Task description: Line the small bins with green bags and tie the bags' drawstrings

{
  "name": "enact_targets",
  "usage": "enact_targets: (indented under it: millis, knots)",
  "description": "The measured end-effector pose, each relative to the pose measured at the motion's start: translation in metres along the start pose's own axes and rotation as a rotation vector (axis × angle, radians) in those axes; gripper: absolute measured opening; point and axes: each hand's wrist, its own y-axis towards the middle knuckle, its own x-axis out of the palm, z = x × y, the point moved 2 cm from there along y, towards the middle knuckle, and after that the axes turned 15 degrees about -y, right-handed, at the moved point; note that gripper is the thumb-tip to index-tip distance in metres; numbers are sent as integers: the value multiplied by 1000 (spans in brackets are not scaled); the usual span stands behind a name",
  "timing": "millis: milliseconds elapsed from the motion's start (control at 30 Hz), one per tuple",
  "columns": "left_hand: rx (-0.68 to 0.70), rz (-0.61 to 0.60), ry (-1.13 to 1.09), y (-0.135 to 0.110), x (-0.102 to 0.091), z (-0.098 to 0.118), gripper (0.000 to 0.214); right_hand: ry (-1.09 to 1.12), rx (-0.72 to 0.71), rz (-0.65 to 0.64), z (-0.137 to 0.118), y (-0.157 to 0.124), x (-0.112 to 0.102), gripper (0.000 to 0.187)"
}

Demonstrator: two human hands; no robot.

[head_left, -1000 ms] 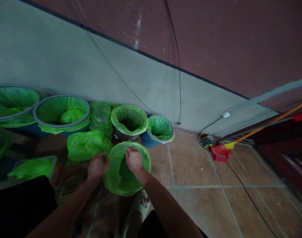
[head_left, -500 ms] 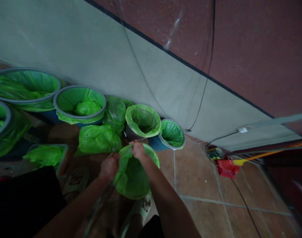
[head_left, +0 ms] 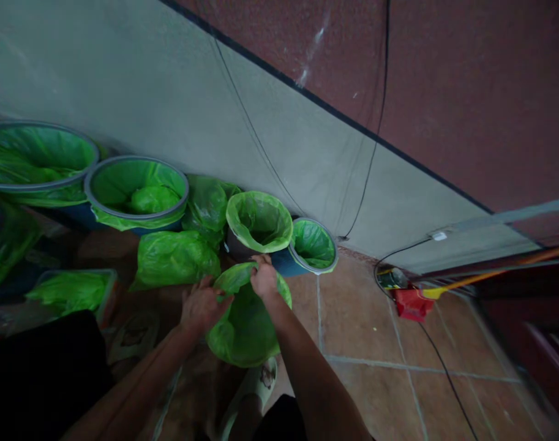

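Left thumb crosses the rim; right hand holds its corner

Since the last glimpse, the left hand has shifted so that its thumb now lies over the edge of the green-lined bin, where it was alongside; the right hand has barely moved. Both work just below the centre of the frame, at the bin's upper left side. Left fingers curl outside the rim with the thumb across it, seemingly gripping the liner edge. Right fingers bend down at the top of the rim and look pinched on the same film; how tightly, I can't tell in this dim light.

To my eye, most of this is done: film lines the inside and follows the rim along the right and bottom. What seems left is the stretch between the hands, where a flap stands loose and bunched.

Just beyond, near the wall, a dark bin has its green film turned over the lip all round, as far as I can see, and a small blue bin beside it is lined too. Left of the hands lies a bulging green bag; a larger lined bin stands behind it.
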Motion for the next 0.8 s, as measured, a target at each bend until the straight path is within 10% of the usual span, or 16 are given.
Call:
enact_targets:
  millis: [300,800]
  knots:
    - [128,41,-43,64,15,18,37,-58,-65,-36,16,12,8,25]
    - [43,-61,22,64,17,0,46,-215,15,-127,58,-14,-7,24]
